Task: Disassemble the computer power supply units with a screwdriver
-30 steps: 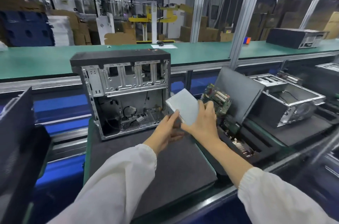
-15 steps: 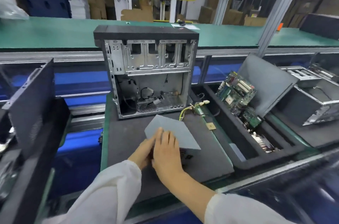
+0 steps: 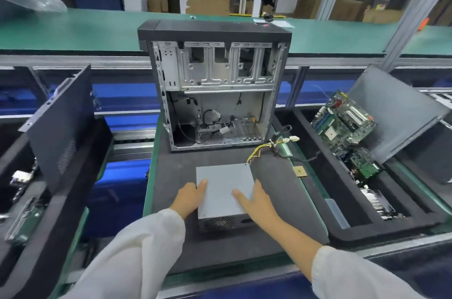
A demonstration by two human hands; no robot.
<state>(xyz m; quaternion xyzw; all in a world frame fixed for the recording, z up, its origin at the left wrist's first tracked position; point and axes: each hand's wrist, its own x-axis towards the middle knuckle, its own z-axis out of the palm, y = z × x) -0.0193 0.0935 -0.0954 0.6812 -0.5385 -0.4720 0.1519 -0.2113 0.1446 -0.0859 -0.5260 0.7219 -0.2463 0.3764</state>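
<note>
Since the earlier frames the power supply unit (image 3: pixel 223 186) has come out from beside the open case, where it was held tilted in the air, and now lies flat on the dark foam mat (image 3: pixel 171 171), turned square to the viewer with its vented end facing the person. The left hand (image 3: pixel 192 197) lies against the unit's left edge, fingers straight and together, fingertips resting on the grey top plate. The right hand (image 3: pixel 255 201) lies flat on the right part of the top plate, fingers extended and slightly spread, thumb pointing toward the left hand; neither hand curls round the housing. White sleeves cover both forearms. From the unit's far right corner, beyond the right hand, a yellow-and-black cable bundle (image 3: pixel 261 152) runs to a white connector (image 3: pixel 293 139) on the mat. Directly beyond both hands stands the emptied computer case (image 3: pixel 217 83), upright, its open side toward the person, loose wires in its lower bay. Right of the right hand, a black foam tray (image 3: pixel 342 232) holds a green motherboard (image 3: pixel 344 122) leaning against a grey side panel (image 3: pixel 393 112), with smaller boards below it. Left of the left hand, a black case panel (image 3: pixel 61 122) stands tilted in another tray. A small tan square (image 3: pixel 300 172) lies at the mat's right border.
</note>
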